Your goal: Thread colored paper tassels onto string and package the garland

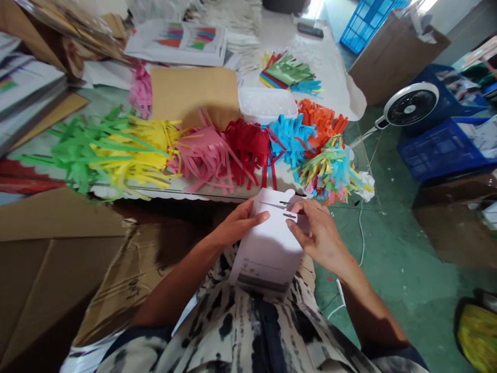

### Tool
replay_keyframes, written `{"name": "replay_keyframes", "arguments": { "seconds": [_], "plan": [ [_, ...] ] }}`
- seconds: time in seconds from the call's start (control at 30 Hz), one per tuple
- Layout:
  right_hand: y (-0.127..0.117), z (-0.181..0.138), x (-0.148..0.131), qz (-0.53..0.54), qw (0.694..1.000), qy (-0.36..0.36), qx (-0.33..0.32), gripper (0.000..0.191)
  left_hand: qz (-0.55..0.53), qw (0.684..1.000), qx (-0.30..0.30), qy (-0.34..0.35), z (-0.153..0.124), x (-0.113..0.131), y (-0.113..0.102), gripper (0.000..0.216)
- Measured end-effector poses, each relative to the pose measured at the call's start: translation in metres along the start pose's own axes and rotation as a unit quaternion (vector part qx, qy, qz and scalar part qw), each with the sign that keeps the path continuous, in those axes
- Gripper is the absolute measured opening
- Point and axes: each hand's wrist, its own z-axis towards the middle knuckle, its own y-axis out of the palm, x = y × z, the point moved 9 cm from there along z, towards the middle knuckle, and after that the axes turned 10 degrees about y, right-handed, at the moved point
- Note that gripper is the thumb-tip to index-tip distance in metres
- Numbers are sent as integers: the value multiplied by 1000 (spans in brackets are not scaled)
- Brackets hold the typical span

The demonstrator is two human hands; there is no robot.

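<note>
On my lap, against the table's front edge, rests a white cardboard box (267,248) with small print near its lower end and slots at its top flap. My left hand (243,223) grips the box's left side, its thumb lying on the front face. At the upper right corner, my right hand (314,228) pinches the flap by the slots with thumb and fingers. What is inside the box cannot be seen. Just beyond it lie fringed paper tassels: red (248,150), pink (207,153), blue (291,137) and a mixed-colour bunch (330,168).
Yellow tassels (140,150) and green tassels (83,150) lie at the left. Behind stand a clear plastic tub (267,103), a brown cardboard sheet (194,96) and printed packages (178,44). A fan (411,106) and blue crates (446,147) are at the right; cardboard (58,259) is left.
</note>
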Motion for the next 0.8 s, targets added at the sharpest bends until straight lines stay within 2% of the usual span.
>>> {"name": "replay_keyframes", "arguments": {
  "seconds": [0.1,0.17,0.3,0.43,0.57,0.67,0.8],
  "plan": [
    [-3,3,8,98,995,32,2,9,-3,1000,3,4,2,2,3,58],
    [-3,5,10,124,992,37,-4,13,-7,1000,-2,5,4,2,5,58],
    [1,7,1,68,996,-7,-55,18,-7,1000,-12,-9,4,-4,6,60],
    [0,7,-7,-2,994,-63,-95,20,-1,1000,3,-18,1,-8,2,62],
    [-6,8,2,-13,993,-29,-112,19,8,1000,24,-17,-1,-8,-5,58],
    [-12,6,1,-20,995,-26,-93,19,9,1000,21,-15,-1,-8,-7,57],
    [-34,2,-1,-17,998,-49,40,28,1,1000,20,6,2,-2,-5,60]
  ]
}}
